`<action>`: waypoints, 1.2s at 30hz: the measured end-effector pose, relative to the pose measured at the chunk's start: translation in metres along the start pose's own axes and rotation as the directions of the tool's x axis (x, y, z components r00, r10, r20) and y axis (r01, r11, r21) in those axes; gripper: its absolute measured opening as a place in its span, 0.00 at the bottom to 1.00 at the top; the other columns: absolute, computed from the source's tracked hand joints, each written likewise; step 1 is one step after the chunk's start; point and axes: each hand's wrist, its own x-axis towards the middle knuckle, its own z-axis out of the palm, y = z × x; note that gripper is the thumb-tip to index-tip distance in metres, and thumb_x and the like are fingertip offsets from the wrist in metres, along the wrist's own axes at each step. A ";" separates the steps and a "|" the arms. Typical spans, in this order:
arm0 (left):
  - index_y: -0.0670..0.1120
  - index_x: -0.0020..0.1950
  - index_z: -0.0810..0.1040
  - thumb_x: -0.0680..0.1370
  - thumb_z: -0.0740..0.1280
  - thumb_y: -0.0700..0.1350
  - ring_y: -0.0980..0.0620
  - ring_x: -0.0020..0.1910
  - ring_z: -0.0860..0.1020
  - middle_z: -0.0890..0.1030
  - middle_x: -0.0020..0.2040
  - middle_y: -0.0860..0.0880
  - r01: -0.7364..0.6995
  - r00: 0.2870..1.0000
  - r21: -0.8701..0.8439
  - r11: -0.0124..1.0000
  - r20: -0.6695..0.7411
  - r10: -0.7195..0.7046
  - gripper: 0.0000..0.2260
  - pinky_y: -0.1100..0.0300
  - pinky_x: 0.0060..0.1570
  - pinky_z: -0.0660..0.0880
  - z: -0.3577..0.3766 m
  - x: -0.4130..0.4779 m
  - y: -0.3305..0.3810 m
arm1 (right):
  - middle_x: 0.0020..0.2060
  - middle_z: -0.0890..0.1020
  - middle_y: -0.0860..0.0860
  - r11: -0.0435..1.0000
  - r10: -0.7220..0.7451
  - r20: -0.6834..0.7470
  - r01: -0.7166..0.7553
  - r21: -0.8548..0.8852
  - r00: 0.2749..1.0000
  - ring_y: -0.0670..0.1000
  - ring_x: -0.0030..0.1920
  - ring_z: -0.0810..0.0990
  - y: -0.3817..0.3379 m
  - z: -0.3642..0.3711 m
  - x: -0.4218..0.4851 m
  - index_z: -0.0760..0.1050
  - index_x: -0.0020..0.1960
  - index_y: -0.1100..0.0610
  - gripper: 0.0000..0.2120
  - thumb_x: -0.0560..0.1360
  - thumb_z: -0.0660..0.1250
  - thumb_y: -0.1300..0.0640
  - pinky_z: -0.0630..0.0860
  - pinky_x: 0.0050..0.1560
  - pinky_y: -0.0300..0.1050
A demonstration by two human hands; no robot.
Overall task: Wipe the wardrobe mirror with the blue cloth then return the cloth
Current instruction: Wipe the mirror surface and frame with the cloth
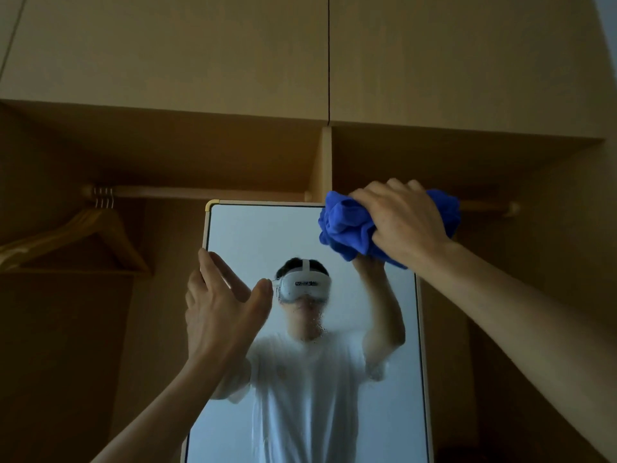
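Note:
The tall wardrobe mirror [260, 235] with a pale frame stands in the middle of the open wardrobe. My right hand [404, 217] clutches the bunched blue cloth [347, 228] and presses it against the mirror's top right corner. My left hand [220, 305] holds the mirror's left edge, fingers around the frame and thumb over the glass. The glass looks hazy with droplets lower down and reflects a person in a white T-shirt with a headset.
A wooden hanging rail [200, 192] runs behind the mirror's top, with wooden hangers [96, 235] at the left. A vertical wardrobe divider [323, 162] stands above the mirror. Closed upper cabinet doors [200, 51] fill the top of the view.

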 end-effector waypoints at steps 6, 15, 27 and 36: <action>0.47 0.83 0.47 0.77 0.72 0.56 0.38 0.77 0.59 0.56 0.80 0.42 -0.013 0.999 -0.050 0.999 0.034 0.015 0.45 0.39 0.73 0.60 -0.005 -0.006 0.008 | 0.52 0.81 0.48 0.998 -0.005 0.052 0.001 0.065 0.999 0.55 0.52 0.77 0.007 0.007 -0.008 0.74 0.63 0.49 0.20 0.73 0.69 0.61 0.70 0.54 0.52; 0.49 0.83 0.45 0.77 0.71 0.58 0.39 0.79 0.55 0.51 0.82 0.46 -0.026 0.999 -0.045 0.999 0.039 0.028 0.45 0.37 0.76 0.58 -0.005 -0.013 0.008 | 0.47 0.81 0.47 0.983 -0.058 0.137 0.033 0.181 0.989 0.53 0.48 0.78 -0.008 0.016 -0.055 0.75 0.58 0.50 0.16 0.71 0.70 0.60 0.72 0.53 0.52; 0.48 0.83 0.43 0.77 0.71 0.58 0.42 0.82 0.48 0.45 0.83 0.47 -0.051 0.994 -0.098 0.994 0.087 0.060 0.46 0.39 0.79 0.52 -0.010 -0.015 0.006 | 0.53 0.80 0.48 0.999 0.026 0.059 -0.028 0.046 0.998 0.54 0.52 0.77 0.021 0.002 -0.025 0.73 0.60 0.50 0.16 0.74 0.69 0.59 0.70 0.55 0.52; 0.51 0.83 0.43 0.75 0.67 0.66 0.41 0.82 0.48 0.45 0.83 0.47 -0.046 0.998 -0.072 0.996 0.038 0.049 0.47 0.35 0.78 0.53 0.005 -0.011 -0.004 | 0.49 0.80 0.50 0.989 0.112 0.077 -0.119 0.089 0.991 0.57 0.50 0.79 0.039 0.004 -0.028 0.73 0.61 0.52 0.18 0.73 0.69 0.61 0.72 0.54 0.55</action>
